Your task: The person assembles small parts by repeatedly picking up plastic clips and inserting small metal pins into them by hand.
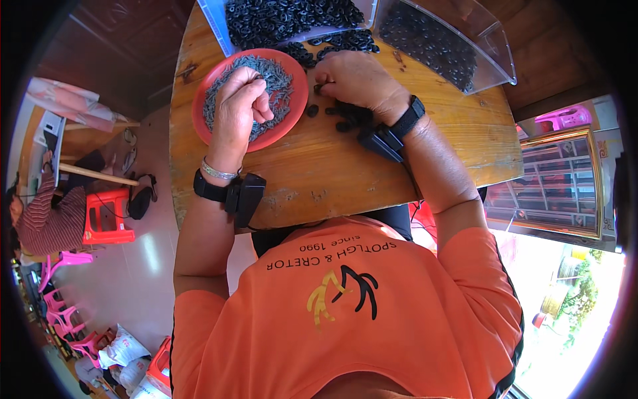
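Observation:
My left hand [240,103] is closed in a pinch above a red plate [298,110] heaped with small slim grey pieces [274,70]. A bit of something dark shows at its fingertips, too small to name. To the right, my right hand [359,78] rests low over the wooden table [312,176], fingers bent and pressed together. A small black piece [319,88] shows at those fingertips. Loose black ring-like pieces [349,116] lie under and beside this hand, and one black piece [312,110] sits apart near the plate.
Behind the plate, a clear bin [222,30] holds many black ring-like pieces, some spilled before it. A second clear bin [492,60] with small dark pieces stands at the far right. A person [50,219] sits off left near a red stool [109,216].

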Demonstrator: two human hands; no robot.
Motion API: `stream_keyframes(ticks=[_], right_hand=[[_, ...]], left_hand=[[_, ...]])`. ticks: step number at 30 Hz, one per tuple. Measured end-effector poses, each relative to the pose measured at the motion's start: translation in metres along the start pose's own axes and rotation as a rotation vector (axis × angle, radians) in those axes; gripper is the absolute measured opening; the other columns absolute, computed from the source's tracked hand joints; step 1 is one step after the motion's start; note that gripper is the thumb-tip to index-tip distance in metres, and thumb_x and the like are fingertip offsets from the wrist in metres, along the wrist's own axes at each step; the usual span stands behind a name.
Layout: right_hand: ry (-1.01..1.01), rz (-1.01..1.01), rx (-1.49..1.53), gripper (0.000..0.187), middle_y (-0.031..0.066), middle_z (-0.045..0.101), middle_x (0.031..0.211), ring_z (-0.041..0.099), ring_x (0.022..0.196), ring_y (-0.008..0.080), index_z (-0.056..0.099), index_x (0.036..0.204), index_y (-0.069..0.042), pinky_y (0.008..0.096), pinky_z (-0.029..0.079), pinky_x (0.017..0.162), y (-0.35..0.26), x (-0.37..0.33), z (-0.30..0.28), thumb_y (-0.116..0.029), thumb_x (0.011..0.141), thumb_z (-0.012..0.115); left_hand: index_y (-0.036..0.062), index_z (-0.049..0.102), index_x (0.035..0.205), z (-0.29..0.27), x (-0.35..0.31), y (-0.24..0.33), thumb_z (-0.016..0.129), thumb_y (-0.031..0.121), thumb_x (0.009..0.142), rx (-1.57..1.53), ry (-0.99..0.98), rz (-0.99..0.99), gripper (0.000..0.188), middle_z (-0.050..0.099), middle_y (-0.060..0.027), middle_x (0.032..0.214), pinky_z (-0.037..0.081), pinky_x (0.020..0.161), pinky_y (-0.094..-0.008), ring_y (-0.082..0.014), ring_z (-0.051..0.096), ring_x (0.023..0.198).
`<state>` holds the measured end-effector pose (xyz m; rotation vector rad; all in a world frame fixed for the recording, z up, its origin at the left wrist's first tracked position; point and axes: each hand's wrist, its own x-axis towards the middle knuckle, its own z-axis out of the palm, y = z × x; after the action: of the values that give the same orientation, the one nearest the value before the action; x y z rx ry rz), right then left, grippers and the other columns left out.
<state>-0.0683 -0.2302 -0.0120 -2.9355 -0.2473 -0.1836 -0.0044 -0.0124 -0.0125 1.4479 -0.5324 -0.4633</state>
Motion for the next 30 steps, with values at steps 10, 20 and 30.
stream_keyframes(ticks=[10, 20, 30], right_hand=[[-0.152, 0.072, 0.128, 0.019, 0.0099, 0.066, 0.081, 0.064, 0.082, 0.0297, 0.067, 0.082, -0.009, 0.0416, 0.05, 0.07, -0.031, -0.007, -0.007, -0.025, 0.072, 0.068], [-0.156, 0.03, 0.228, 0.02, 0.0102, 0.066, 0.079, 0.063, 0.081, 0.0311, 0.065, 0.082, -0.007, 0.0412, 0.049, 0.069, -0.019, -0.002, 0.0, -0.023, 0.069, 0.069], [-0.134, 0.036, 0.251, 0.021, 0.012, 0.065, 0.078, 0.063, 0.077, 0.0316, 0.063, 0.085, -0.006, 0.0402, 0.049, 0.068, -0.014, -0.002, 0.003, -0.021, 0.071, 0.068]], left_hand=[[0.0058, 0.054, 0.078, -0.001, 0.0, -0.002, 0.048, 0.016, 0.086, -0.013, 0.043, 0.027, 0.014, 0.053, -0.0002, 0.061, 0.04, 0.048, -0.0207, -0.0093, 0.051, 0.052], [0.0055, 0.054, 0.079, 0.002, -0.001, 0.0, 0.049, 0.016, 0.086, -0.005, 0.03, 0.038, 0.013, 0.053, -0.0006, 0.061, 0.039, 0.049, -0.0208, -0.0094, 0.052, 0.053], [0.005, 0.055, 0.081, 0.005, -0.002, 0.001, 0.051, 0.014, 0.087, -0.011, 0.02, 0.029, 0.011, 0.054, -0.0004, 0.062, 0.039, 0.05, -0.0197, -0.0086, 0.053, 0.054]])
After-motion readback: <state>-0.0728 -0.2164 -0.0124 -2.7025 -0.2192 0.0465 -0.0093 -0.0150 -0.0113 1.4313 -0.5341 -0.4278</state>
